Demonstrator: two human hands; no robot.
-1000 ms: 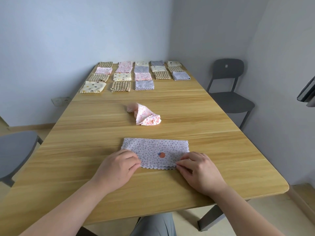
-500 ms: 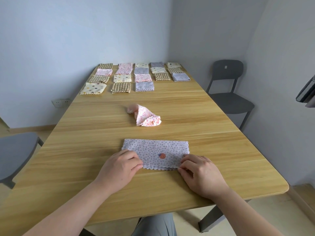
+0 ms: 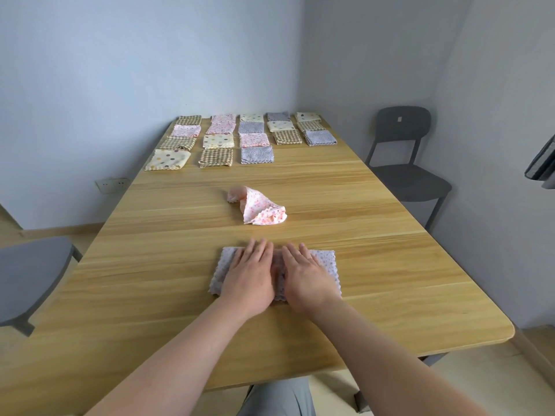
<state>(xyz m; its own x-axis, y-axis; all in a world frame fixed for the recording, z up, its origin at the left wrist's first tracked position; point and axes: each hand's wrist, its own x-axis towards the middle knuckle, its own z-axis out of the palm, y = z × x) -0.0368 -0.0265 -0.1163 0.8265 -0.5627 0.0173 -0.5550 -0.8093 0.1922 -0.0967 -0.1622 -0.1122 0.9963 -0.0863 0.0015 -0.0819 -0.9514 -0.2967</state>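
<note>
Two hands lie flat on the lilac dotted cloth point(image 3: 327, 263). I see the left hand point(image 3: 249, 274) and right hand point(image 3: 306, 276) side by side, fingers straight, palms pressing it onto the tabletop point(image 3: 144, 283). The cloth is folded, on the near side of the crumpled pink cloth point(image 3: 260, 210) — folded squares point(image 3: 240, 136) sit well beyond that.

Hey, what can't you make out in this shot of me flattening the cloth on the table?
Head view only:
- Middle of the lilac cloth: covered by the left hand and right hand.
- Far row of folded cloths: too small to read the prints.
- Dark object at the right edge: cut off by the frame.
- Underside of the crumpled pink cloth: hidden by its own folds.
</note>
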